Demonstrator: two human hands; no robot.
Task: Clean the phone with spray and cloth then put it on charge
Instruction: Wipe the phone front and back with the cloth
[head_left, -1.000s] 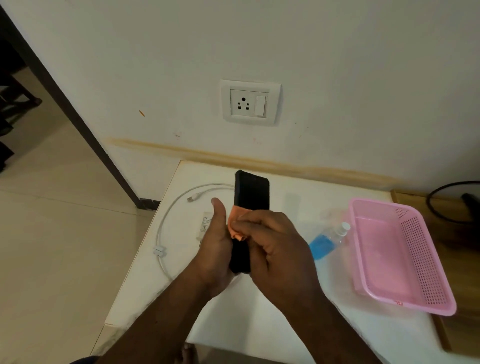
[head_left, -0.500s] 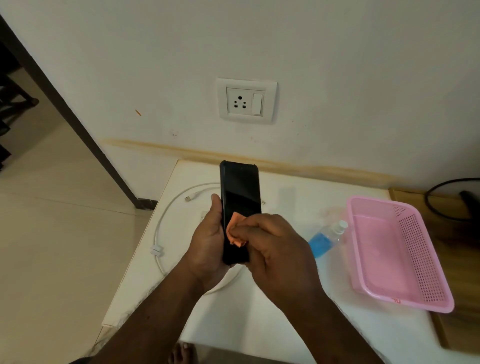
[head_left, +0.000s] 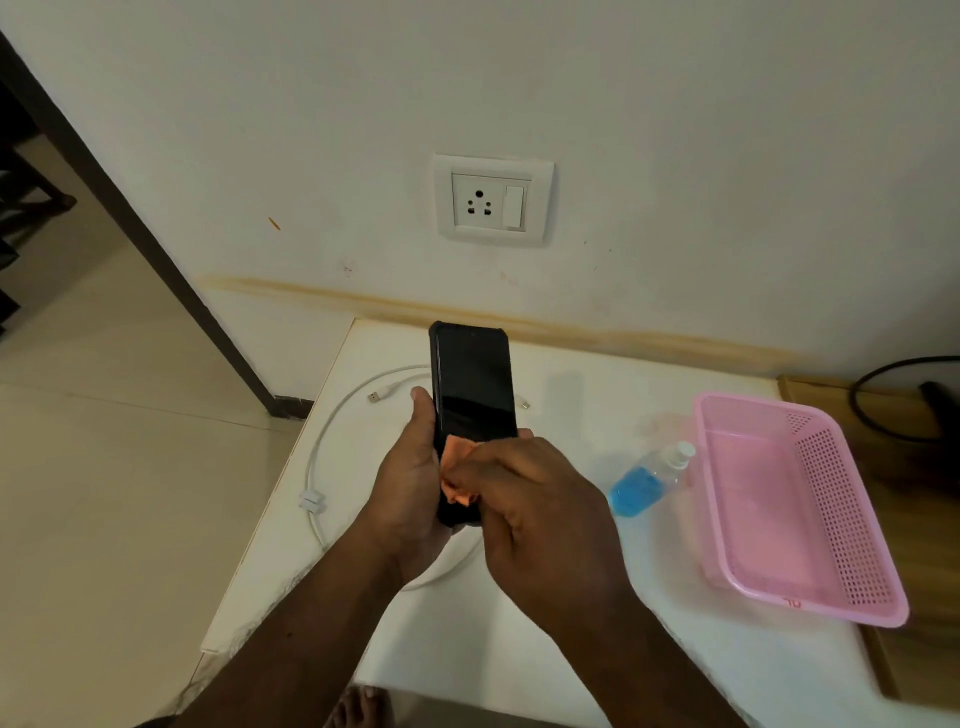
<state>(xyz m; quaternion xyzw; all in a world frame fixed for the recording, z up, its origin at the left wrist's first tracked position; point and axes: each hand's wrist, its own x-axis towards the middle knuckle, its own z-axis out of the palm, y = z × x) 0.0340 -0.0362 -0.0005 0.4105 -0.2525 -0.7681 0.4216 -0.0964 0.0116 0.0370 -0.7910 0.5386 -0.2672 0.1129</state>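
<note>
Fingers of the right hand (head_left: 540, 499) are bunched around a small orange cloth (head_left: 458, 475), pinching it and pressing it flat against the lower part of a black phone (head_left: 474, 400). The left hand (head_left: 410, 478) grips the phone from its left edge, thumb laid along the side and the other fingers wrapped behind, out of sight. The phone is held upright above a white table (head_left: 519, 649), screen dark and turned toward the camera, its top end reaching up toward the wall. It sits in a black case with thick corners. The cloth covers only a patch near the bottom left of the screen; the rest of the glass shows bare.

Under the hands a white cable (head_left: 317, 457) loops across the table, one plug lying just left of the phone and another small plug just to its right. A clear spray bottle (head_left: 649, 480) with blue liquid and a white nozzle lies on its side to the right of the hands, its top close beside a pink basket (head_left: 831, 519). The basket rests at the table's right end, tilted a little over the edge toward a wooden surface. On the white wall above the phone a socket (head_left: 492, 200) with a switch is mounted. A yellowish stain runs along the wall just above the table. Pale floor tiles spread to the left, and toes of a bare foot (head_left: 358, 706) show at the bottom edge, below the table.
</note>
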